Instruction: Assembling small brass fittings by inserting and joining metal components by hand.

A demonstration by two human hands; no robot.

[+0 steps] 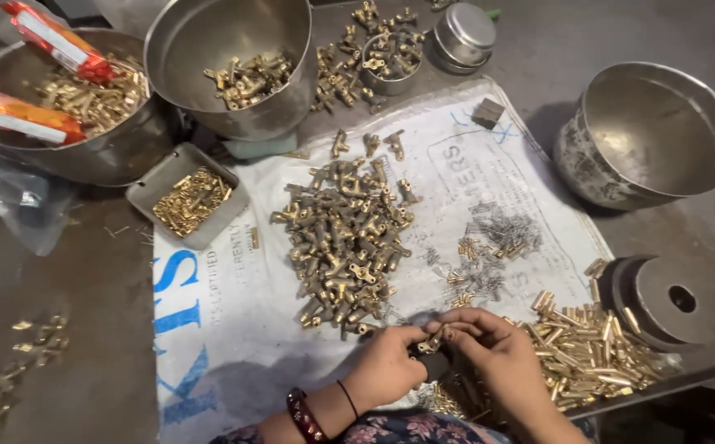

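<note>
My left hand (386,366) and my right hand (497,349) meet at the near edge of the white sack cloth (234,321). Together they pinch a small brass fitting (437,337), with a dark tool (431,362) under the left fingers. A big heap of brass T-shaped fittings (345,242) lies just beyond the hands. To the right of my right hand lies a pile of brass pins (592,349). Small steel springs (497,234) are scattered between the two piles.
Steel bowls stand at the back: one with red packets (70,107), one with a few fittings (234,62), an empty one (653,136) at right. A small tray of brass screws (189,197), a round metal block (657,300) and a lidded tin (464,33) also sit here.
</note>
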